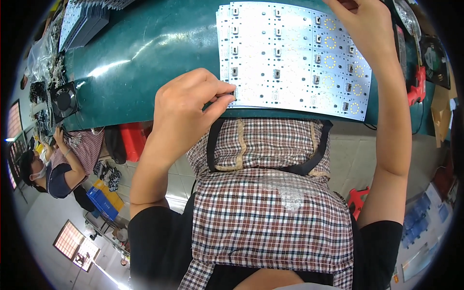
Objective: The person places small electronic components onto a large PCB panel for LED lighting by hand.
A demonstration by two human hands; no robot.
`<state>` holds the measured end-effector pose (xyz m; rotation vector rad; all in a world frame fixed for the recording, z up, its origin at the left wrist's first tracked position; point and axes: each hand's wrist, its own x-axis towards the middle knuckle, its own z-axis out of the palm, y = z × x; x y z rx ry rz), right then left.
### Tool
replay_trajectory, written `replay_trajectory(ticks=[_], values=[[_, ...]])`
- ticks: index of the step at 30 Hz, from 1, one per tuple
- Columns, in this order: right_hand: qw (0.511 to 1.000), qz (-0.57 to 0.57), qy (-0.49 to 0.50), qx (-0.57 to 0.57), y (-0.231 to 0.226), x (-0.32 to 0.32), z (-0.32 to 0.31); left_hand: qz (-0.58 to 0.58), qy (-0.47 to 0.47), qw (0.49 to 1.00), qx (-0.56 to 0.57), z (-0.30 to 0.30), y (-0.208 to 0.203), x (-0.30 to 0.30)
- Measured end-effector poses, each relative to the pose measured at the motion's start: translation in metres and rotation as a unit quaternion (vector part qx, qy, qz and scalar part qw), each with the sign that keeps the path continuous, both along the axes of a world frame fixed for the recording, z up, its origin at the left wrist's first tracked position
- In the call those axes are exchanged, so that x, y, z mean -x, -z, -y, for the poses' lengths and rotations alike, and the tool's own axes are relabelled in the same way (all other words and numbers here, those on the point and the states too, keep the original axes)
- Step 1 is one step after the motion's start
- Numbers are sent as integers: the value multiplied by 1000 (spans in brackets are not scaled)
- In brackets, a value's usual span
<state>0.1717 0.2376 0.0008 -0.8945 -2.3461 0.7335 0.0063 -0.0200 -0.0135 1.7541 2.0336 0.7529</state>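
Note:
A white panel of LED circuit boards (pixel 295 58) lies on top of one or more like panels, near the table's front edge. Small slide switches (pixel 277 74) stand on it in columns, with rings of yellow LEDs on its right part. My left hand (pixel 191 99) is closed at the panel's lower left corner, thumb and forefinger pinching a small dark slide switch (pixel 234 95). Over the upper right corner of the panel is my right hand (pixel 366 24). Its fingers bend inward, and the picture's upper edge cuts off their tips, so what they hold is hidden.
The table has a green top (pixel 145 63). Stacked white panels (pixel 84 24) stand at its far left, above a black fan (pixel 64 100) and loose wiring. At the right lie a red tool (pixel 417 86) and another fan (pixel 434 60). A co-worker (pixel 60 169) sits at the left.

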Motion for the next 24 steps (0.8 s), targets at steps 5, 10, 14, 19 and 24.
replay_trajectory(ticks=[5, 10, 14, 19, 24], values=[[998, 57, 30, 20, -6, -11, 10, -35, 22, 999, -11, -2, -5, -1], [988, -20, -6, 153, 17, -50, 9, -108, 39, 992, -47, -4, -1, -3], [977, -19, -42, 206, 13, -64, 31, -123, 37, 990, -59, -5, 1, -5], [985, -15, -40, 167, 7, -69, 58, -134, 50, 987, -70, -2, 4, -3], [977, 19, -51, 206, 2, -80, 75, -82, 67, 992, -62, -4, 2, 7]])
